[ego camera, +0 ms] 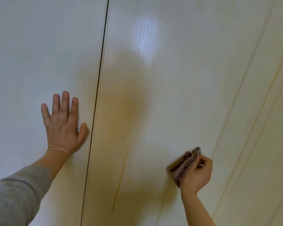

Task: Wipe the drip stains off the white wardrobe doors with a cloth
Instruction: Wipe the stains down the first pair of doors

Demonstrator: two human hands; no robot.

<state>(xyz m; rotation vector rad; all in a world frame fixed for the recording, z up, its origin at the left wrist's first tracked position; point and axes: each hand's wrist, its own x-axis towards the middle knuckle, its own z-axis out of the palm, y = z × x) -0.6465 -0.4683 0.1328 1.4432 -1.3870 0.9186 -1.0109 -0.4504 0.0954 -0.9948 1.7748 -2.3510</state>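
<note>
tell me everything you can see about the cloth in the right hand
The cloth is a small, dull pinkish-brown piece of soft fabric, bunched into several folds. The right hand grips it with fingers curled round it, so part of it is hidden behind the hand. It sits low on the white wardrobe door and appears to lie against the surface, though contact is hard to confirm. Its left edge is blurred.

White wardrobe doors (170, 79) fill the frame, split by a dark gap (98, 95) left of centre. A thin brown drip stain (120, 180) runs down the lower middle, with fainter streaks (245, 98) at right. The left hand (64, 126) lies flat on the left door (31, 54). The right hand (197, 175) holds a pinkish cloth (183, 165) against the lower right.
</note>
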